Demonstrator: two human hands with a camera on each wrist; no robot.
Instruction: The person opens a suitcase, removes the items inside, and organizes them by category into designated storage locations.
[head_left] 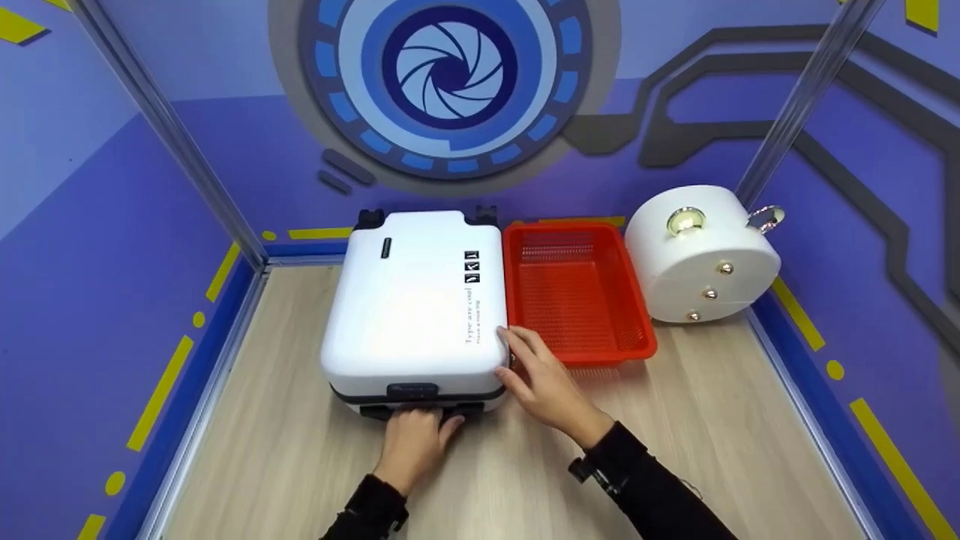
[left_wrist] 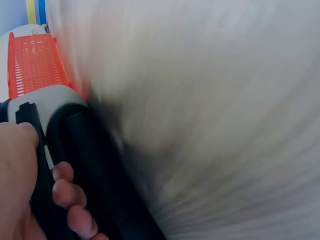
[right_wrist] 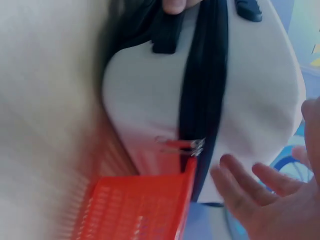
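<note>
Suitcase (head_left: pixel 416 300), white, lies flat on the tabletop (head_left: pixel 277 390), with open room along its left edge. At its near edge, the left hand (head_left: pixel 414 442) has fingers curled round the black handle (left_wrist: pixel 44 189). The right hand (head_left: pixel 551 386), loosely spread and gripping nothing, meets the right edge, close by the red basket (head_left: pixel 585 358).

“Type are cool” lettering (head_left: pixel 469 316) on white suitcase (head_left: pixel 405 300), smaller “Have a nice” line (head_left: pixel 478 322) beside it, last word unclear
</note>
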